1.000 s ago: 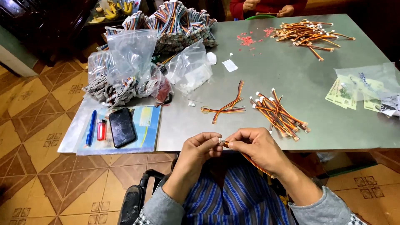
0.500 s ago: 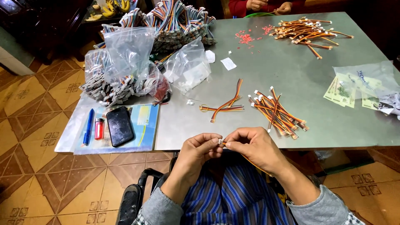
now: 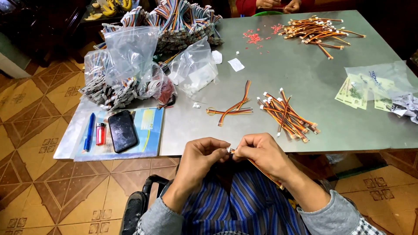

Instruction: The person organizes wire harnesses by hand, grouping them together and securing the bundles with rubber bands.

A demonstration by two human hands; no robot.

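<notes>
My left hand (image 3: 201, 157) and my right hand (image 3: 259, 153) meet over my lap at the front edge of the grey table (image 3: 305, 82). Together they pinch a short striped ribbon cable (image 3: 261, 169) with a small white connector at its end, right between my fingertips. The cable trails down and right under my right wrist. On the table just beyond my hands lie a few loose cables (image 3: 233, 107) and a pile of finished cables (image 3: 288, 115) with white ends.
Clear plastic bags (image 3: 130, 56) and large bundles of multicoloured cables (image 3: 183, 21) crowd the back left. A phone (image 3: 122, 130), a red lighter (image 3: 100, 133) and a blue pen (image 3: 89, 132) lie on a folder. Another person's hands (image 3: 278, 4) work by a far cable pile (image 3: 318, 30).
My hands stay together on the cable with only small finger movement. The view has shifted slightly.
</notes>
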